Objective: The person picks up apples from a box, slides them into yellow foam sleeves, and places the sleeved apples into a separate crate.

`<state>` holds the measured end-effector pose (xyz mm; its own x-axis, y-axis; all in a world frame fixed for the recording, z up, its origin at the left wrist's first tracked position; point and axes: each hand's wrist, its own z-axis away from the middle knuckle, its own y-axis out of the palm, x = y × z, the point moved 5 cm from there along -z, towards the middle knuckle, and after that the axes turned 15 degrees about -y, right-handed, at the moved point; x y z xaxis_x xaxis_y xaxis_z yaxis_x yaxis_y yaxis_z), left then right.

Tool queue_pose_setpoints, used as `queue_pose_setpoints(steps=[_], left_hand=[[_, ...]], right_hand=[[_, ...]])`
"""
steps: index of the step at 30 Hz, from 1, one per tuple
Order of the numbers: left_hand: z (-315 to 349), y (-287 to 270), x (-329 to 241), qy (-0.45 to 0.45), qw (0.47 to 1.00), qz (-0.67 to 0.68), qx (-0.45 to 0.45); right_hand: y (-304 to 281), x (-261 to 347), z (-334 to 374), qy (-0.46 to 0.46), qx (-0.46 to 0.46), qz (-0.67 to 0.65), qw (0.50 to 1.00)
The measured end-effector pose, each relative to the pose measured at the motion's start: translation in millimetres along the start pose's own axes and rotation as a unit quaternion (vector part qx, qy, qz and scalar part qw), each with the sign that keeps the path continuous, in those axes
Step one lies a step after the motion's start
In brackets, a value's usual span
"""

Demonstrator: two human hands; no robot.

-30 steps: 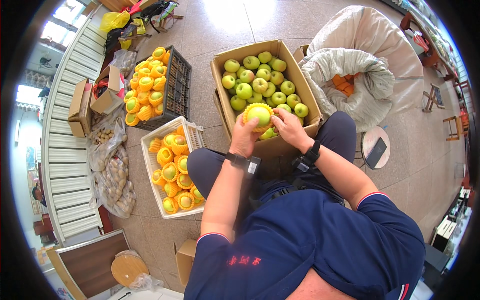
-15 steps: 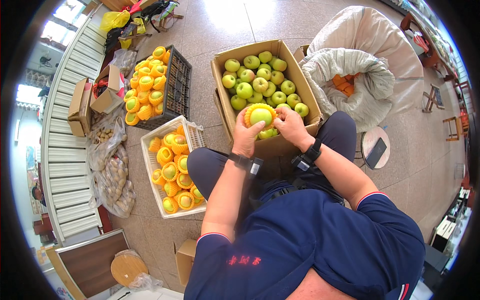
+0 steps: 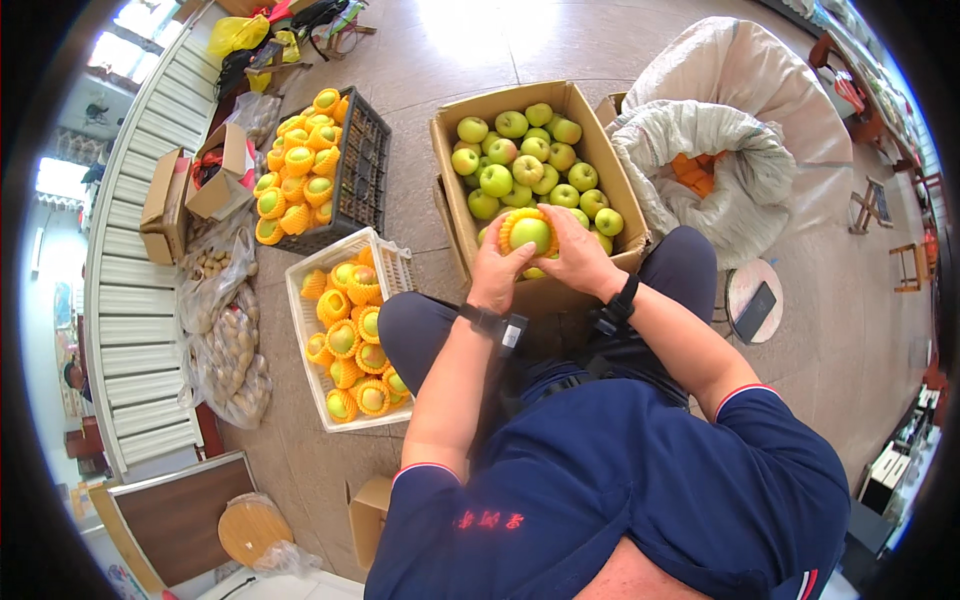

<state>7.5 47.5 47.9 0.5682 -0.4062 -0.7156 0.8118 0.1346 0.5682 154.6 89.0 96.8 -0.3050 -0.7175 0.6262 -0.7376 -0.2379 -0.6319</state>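
Your hands have lifted slightly: left hand (image 3: 497,268) and right hand (image 3: 578,258) both grasp the green apple (image 3: 530,234), its yellow net sleeve (image 3: 509,228) nearly on, above the cardboard box (image 3: 600,130).

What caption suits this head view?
Both hands, left hand and right hand, hold a netted green apple over a cardboard box.
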Motion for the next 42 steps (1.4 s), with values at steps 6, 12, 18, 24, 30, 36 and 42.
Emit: queue_pose_setpoints(steps=[6,12,18,24,30,36,42], left_hand=[[-8,-6,7,0.04,0.998,-0.046,-0.017],[-1,-2,5,0.01,1.0,-0.022,-0.004],[-5,-2,6,0.009,0.997,-0.075,-0.023],[-5,-19,5,0.077,0.959,-0.253,-0.098],[8,-4,-14,0.122,0.887,-0.433,-0.103],[24,6,-22,0.233,0.789,-0.553,-0.132],[34,15,-35,0.243,0.789,-0.544,-0.151]], right_hand=[[8,-4,4,0.004,-0.008,0.017,1.0],[15,-5,6,-0.008,0.016,0.053,0.998],[14,-3,1,0.015,0.04,0.079,0.996],[13,-2,-5,-0.01,0.026,0.066,0.997],[-4,-9,-8,-0.011,0.058,0.031,0.998],[-13,16,-20,-0.043,0.121,-0.006,0.992],[-11,22,-19,-0.071,0.139,-0.025,0.987]])
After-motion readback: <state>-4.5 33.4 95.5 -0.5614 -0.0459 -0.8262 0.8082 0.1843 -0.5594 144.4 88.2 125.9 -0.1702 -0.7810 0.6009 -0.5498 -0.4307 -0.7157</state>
